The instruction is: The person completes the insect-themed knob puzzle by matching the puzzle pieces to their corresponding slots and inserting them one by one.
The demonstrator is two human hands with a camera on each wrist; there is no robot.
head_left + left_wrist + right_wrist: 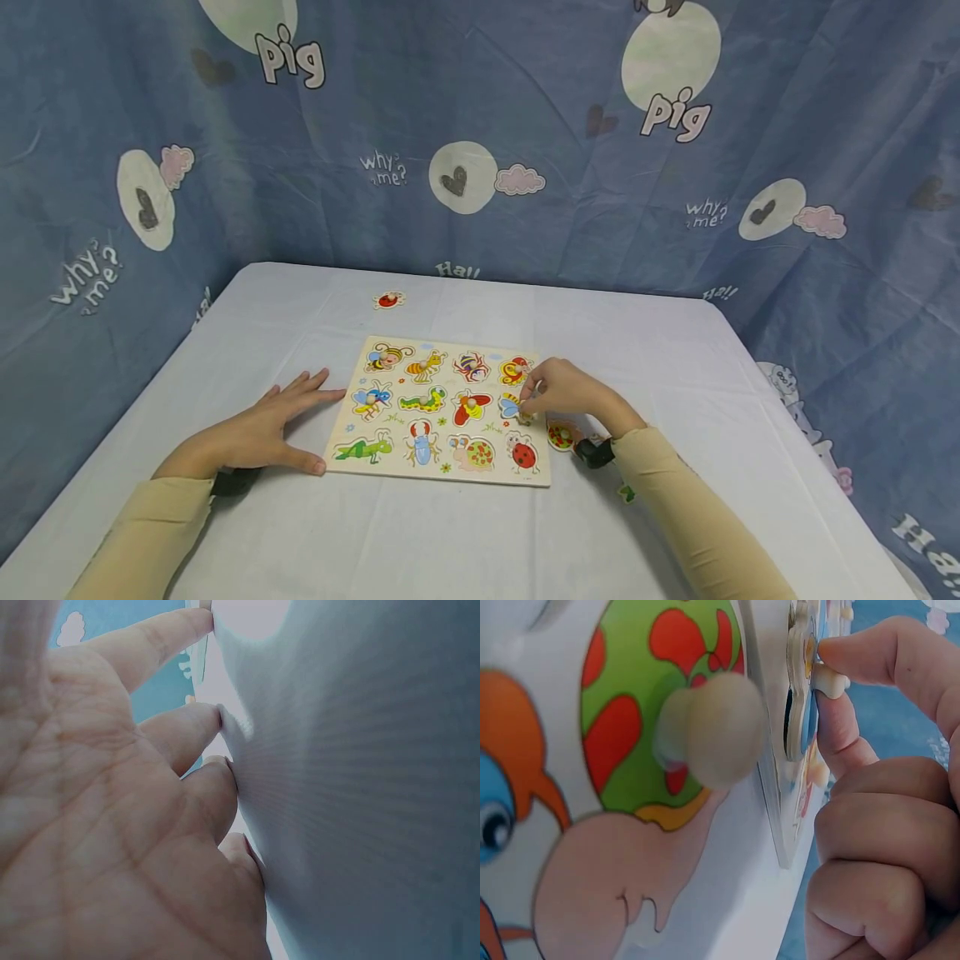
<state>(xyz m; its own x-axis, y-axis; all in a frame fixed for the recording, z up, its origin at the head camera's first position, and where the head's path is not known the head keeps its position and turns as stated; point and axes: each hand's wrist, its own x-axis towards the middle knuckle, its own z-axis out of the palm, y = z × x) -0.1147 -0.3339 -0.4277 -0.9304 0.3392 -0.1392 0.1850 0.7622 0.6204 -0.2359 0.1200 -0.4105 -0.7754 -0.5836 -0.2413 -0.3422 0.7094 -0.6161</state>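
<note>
A wooden puzzle board (pixel 442 477) with insect pictures lies on the table. My right hand (pixel 570 392) is over its right edge, thumb and forefinger pinching a blue-winged insect puzzle piece (pixel 510 407) by its pale knob (pixel 830 682). In the right wrist view this piece is slightly tilted at its board spot; whether it sits flush, I cannot tell. The other fingers of that hand are curled. At the board's left edge, my left hand (pixel 258 429) has its fingers spread, with thumb and forefinger touching the edge. Fingertips rest on the cloth in the left wrist view (pixel 172 742).
A knobbed snail piece (pixel 615 772) lies just right of the board, beside an orange piece with a blue eye (pixel 510 727). A green piece (pixel 626 493) is partly under the right forearm. Behind the board lies a ladybug piece (pixel 388 300). Blue printed cloth (pixel 480 100) hangs behind.
</note>
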